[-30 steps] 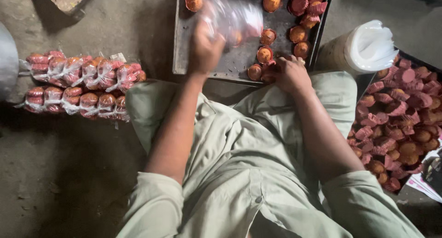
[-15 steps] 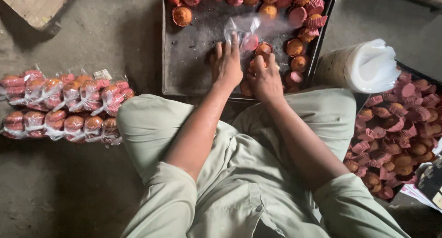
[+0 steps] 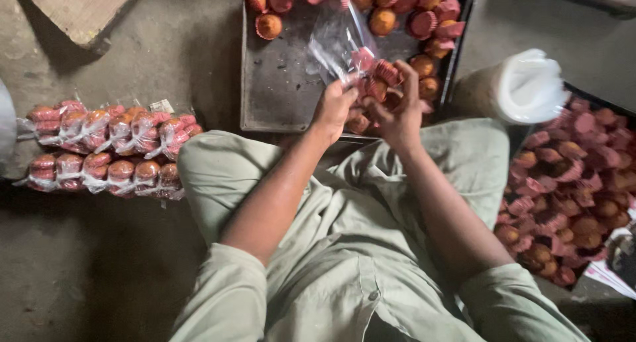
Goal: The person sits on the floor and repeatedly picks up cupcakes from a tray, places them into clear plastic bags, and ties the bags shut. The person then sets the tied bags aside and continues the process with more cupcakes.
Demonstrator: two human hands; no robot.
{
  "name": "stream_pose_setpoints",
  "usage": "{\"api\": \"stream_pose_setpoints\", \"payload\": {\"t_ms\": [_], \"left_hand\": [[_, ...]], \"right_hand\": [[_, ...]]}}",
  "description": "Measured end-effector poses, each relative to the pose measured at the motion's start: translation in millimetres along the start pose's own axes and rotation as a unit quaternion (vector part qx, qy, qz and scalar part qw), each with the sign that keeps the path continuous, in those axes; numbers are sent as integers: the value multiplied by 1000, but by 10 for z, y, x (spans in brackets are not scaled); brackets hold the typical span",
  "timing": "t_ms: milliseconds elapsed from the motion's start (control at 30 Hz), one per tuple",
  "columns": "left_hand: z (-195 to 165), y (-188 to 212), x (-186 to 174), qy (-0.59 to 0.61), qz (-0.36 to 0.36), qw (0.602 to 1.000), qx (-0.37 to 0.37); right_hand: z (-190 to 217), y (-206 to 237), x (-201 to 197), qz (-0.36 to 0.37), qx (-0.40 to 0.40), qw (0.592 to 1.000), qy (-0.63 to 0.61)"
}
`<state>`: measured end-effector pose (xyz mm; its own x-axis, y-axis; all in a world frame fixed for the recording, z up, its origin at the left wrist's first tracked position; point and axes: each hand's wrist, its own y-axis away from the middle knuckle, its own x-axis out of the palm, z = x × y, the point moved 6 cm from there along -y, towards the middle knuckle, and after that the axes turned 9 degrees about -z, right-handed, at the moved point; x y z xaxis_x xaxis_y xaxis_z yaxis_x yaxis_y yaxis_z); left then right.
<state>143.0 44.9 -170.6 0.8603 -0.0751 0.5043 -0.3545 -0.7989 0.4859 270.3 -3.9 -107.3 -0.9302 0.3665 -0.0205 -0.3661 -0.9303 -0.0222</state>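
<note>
My left hand (image 3: pixel 334 105) grips the mouth of a clear plastic bag (image 3: pixel 336 39) held over a dark metal tray (image 3: pixel 278 84). One small cake in a red paper cup sits just inside the bag. My right hand (image 3: pixel 397 103) holds several red-cupped cakes (image 3: pixel 381 77) right at the bag's opening. More cakes (image 3: pixel 424 24) lie on the far and right parts of the tray. My knees in pale green cloth are drawn up just below the tray.
Two rows of filled, sealed cake bags (image 3: pixel 106 150) lie on the concrete floor at left. A roll of clear bags (image 3: pixel 523 90) stands right of the tray. A pile of loose cakes (image 3: pixel 570 190) fills another tray at right. A wooden board (image 3: pixel 79 7) lies top left.
The hands have come together and lifted off the tray. The bag, earlier held flat over the tray, now stands open at my left hand, and my right hand has gathered cakes to its mouth.
</note>
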Motion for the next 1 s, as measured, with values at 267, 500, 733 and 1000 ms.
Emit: {"api": "stream_pose_setpoints", "payload": {"t_ms": [267, 500, 733, 1000], "left_hand": [[-432, 467, -38, -702, -8, 709, 62], [-656, 881, -4, -741, 9, 643, 194], [-541, 1084, 368, -431, 180, 883, -33], [-746, 1204, 1072, -561, 182, 772, 238]], "right_hand": [[566, 276, -497, -68, 9, 997, 32], [1563, 873, -252, 68, -189, 979, -31], [1436, 917, 3, 290, -239, 874, 308], [528, 481, 102, 429, -219, 639, 599]]}}
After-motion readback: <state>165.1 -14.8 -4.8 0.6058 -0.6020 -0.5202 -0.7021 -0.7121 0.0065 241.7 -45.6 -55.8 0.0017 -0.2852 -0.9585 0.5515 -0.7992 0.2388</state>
